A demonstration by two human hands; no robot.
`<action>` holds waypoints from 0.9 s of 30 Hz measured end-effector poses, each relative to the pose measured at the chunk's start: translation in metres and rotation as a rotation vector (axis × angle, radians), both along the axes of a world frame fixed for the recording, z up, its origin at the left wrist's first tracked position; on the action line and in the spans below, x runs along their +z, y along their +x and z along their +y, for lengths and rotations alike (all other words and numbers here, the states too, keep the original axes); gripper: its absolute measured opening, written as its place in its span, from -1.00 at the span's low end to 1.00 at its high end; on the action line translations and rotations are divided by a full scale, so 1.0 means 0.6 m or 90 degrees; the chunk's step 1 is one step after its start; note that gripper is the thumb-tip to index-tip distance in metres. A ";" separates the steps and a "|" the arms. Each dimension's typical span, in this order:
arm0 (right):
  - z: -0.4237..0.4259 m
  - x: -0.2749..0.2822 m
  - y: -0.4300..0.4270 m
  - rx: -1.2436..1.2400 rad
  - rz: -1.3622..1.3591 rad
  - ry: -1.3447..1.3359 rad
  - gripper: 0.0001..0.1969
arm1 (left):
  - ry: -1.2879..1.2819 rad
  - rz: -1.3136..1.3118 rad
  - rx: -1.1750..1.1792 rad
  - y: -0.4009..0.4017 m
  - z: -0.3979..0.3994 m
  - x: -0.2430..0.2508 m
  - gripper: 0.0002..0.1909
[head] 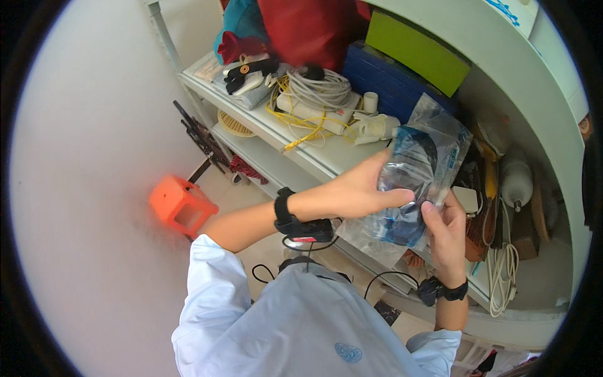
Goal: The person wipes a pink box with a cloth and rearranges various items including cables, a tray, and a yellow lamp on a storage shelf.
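Observation:
A clear plastic bag (pixel 443 127) with blue printing is held up over the shelf's front edge. Something dark and blue shows through the film, but I cannot tell what it is. My left hand (pixel 358 188) grips the bag's left side, its thumb lying across the front. Lower on the right side, my right hand (pixel 447 226) pinches the film between thumb and fingers. Both thumb tips are close together near the middle of the bag. Black straps with small devices circle both wrists.
Behind the bag, the white shelf (pixel 348 153) carries coiled grey cable (pixel 320 89), yellow cable (pixel 311 134), a dark blue box (pixel 381 80) and a green box (pixel 414 52). White cord (pixel 501 278) hangs at right. An orange plastic stool (pixel 181 202) stands on the floor by the wall.

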State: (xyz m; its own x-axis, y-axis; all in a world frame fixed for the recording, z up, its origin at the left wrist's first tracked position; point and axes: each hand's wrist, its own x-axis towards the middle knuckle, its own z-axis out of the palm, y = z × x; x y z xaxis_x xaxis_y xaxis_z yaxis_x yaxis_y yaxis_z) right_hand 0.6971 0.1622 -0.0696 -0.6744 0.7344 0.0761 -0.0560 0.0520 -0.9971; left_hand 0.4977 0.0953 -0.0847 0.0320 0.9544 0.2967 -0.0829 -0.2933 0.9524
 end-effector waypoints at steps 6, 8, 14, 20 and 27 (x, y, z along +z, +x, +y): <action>-0.044 -0.029 -0.056 0.075 0.088 -0.119 -0.56 | -0.021 -0.047 0.104 -0.021 -0.060 -0.012 -0.47; -0.042 -0.043 -0.065 0.088 0.075 -0.139 -0.57 | -0.003 -0.009 0.111 -0.030 -0.068 -0.018 -0.48; -0.037 -0.039 -0.083 0.040 0.100 -0.165 -0.55 | 0.091 0.338 0.422 -0.156 -0.070 0.029 -0.41; -0.010 0.001 -0.135 -0.080 0.112 -0.061 -0.48 | 0.421 0.725 0.813 -0.368 0.033 0.126 -0.34; -0.001 0.053 -0.257 -0.068 0.133 -0.037 -0.30 | 0.523 0.809 0.612 -0.513 0.107 0.167 -0.55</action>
